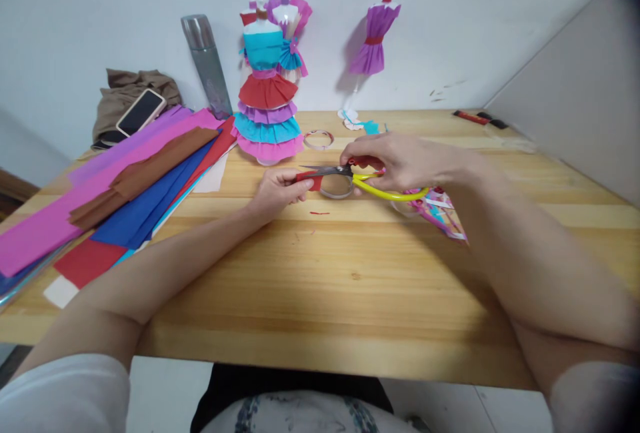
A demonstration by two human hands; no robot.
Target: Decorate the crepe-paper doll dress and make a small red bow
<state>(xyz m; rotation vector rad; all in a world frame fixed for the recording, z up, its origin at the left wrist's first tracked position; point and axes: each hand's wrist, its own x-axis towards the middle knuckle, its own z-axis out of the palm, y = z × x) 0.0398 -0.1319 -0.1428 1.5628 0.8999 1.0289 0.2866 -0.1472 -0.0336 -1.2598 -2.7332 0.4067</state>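
My left hand (pixel 277 191) pinches a small red paper piece (pixel 314 181) just above the wooden table (pixel 320 273). My right hand (pixel 395 159) grips yellow-handled scissors (pixel 360 179), whose blades point left and meet the red piece. A roll of clear tape (pixel 336 187) lies right beneath the blades. A tiny red scrap (pixel 319 213) rests on the table below my left hand.
Sheets of crepe paper (pixel 115 186) in pink, brown, blue and red fan out at left. A paper-dressed mannequin (pixel 267 86), a purple one (pixel 375 39), a metal flask (pixel 207 66), a phone (pixel 141 111) on brown cloth, another tape ring (pixel 319 139), paper offcuts (pixel 440 209).
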